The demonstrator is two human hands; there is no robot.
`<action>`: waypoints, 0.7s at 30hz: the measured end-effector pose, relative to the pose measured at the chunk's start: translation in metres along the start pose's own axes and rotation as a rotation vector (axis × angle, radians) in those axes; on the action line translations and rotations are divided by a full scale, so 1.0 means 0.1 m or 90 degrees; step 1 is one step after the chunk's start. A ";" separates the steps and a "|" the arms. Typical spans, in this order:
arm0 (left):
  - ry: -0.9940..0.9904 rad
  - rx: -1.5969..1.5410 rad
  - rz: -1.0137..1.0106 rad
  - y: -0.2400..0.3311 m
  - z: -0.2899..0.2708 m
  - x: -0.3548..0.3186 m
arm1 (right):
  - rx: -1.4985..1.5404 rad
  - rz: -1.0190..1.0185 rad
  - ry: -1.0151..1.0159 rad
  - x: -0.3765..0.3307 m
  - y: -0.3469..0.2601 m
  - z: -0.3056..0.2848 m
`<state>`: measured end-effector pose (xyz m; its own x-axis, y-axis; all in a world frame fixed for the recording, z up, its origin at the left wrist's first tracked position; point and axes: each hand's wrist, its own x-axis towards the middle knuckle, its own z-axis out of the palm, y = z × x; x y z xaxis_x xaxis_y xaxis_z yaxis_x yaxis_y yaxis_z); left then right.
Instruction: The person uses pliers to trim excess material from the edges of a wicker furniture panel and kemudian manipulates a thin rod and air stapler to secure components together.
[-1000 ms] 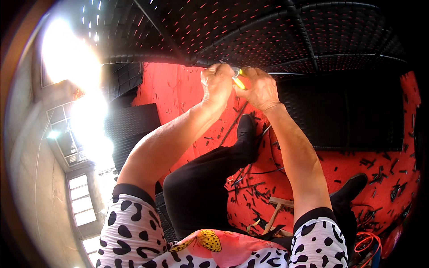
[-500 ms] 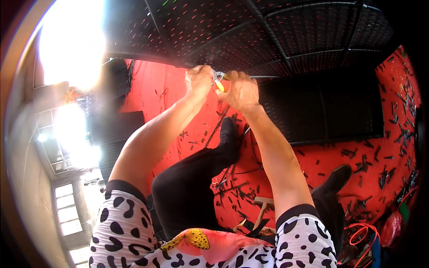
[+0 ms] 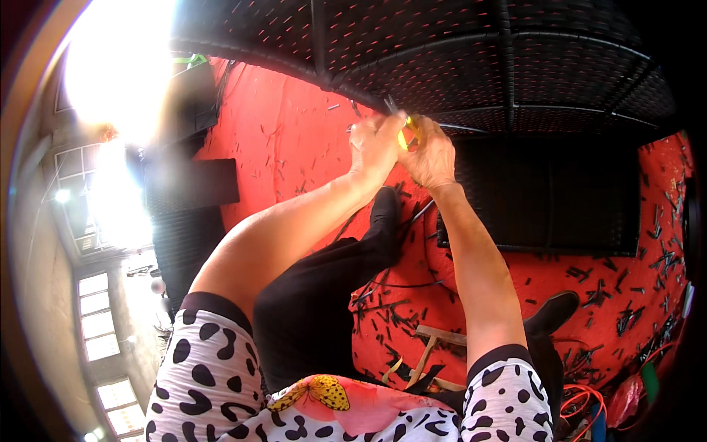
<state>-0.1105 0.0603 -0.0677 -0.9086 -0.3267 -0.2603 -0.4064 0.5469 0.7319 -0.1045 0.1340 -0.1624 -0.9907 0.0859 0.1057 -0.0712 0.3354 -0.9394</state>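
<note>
Working up at the lower edge of a black woven wicker panel (image 3: 471,66), both hands raised and pressed close together. Left hand (image 3: 374,145) curling shut, fingers together, apparently pinching a dark wicker strand (image 3: 352,110) at the rim of the weave, though too small and shadowed to tell for sure. Right hand (image 3: 431,156) closing its fingers around a yellow-handled tool (image 3: 406,132), metal tip (image 3: 390,104) poking up toward the panel's edge; tool sitting between the two hands, touching both, right against the weave.

Sitting over a red floor covering (image 3: 294,140), with one black-trousered leg (image 3: 331,280) stretching forward beneath the forearms and a dark shoe (image 3: 384,210) resting just below the hands. Lying scattered all across the red: short black offcuts (image 3: 398,317), thickest near the legs and to the right. Resting flat to the right of the right forearm: a second black woven panel (image 3: 545,191). Lying near the lower edge between the knees: a small wooden frame piece (image 3: 434,346). Glaring in from the upper left: bright daylight, washing out that corner.
</note>
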 end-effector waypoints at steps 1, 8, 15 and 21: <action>-0.015 -0.049 -0.039 0.06 -0.02 0.00 | 0.003 0.001 -0.003 0.01 0.00 0.01; 0.047 -0.184 -0.174 0.35 0.04 0.16 | -0.027 -0.067 -0.010 -0.03 0.15 0.05; 0.055 -0.179 -0.094 0.25 0.09 0.19 | -0.026 -0.076 -0.024 -0.04 0.34 -0.03; 0.038 -0.137 -0.157 0.28 0.01 0.18 | -0.082 -0.138 0.011 0.06 0.23 -0.03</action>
<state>-0.1385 0.0702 -0.0523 -0.7761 -0.4763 -0.4133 -0.5774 0.2731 0.7695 -0.1121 0.1453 -0.1824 -0.9517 0.0140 0.3067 -0.2655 0.4644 -0.8449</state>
